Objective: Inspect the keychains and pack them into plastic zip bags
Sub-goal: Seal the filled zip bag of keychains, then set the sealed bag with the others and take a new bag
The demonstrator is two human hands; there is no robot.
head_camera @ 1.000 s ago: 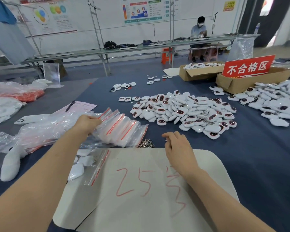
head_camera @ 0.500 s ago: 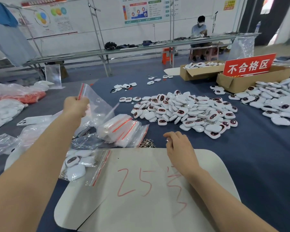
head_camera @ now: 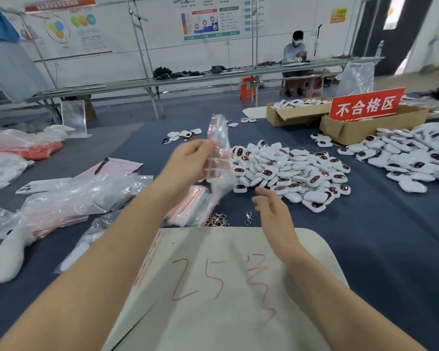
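My left hand (head_camera: 190,160) holds a clear zip bag (head_camera: 219,158) with a red seal strip up in the air, above the stack of empty zip bags (head_camera: 190,206). My right hand (head_camera: 271,211) hovers just below and right of it, fingers spread and holding nothing. A big heap of white keychains (head_camera: 289,171) with dark red ovals lies right behind both hands. A second heap of keychains (head_camera: 413,155) spreads at the right. Loose metal clasps (head_camera: 217,220) lie by the bag stack.
A white board (head_camera: 226,287) marked "25" in red lies in front of me. Filled bags (head_camera: 79,198), a phone (head_camera: 39,184) and a pen on pink paper (head_camera: 112,165) are at the left. Cardboard boxes (head_camera: 365,127) with a red sign stand back right. A person sits at a far bench.
My left hand pulled one zip bag off the stack and carried it up and to the right. My right hand lifted off the board's edge and opened its fingers toward the bag.
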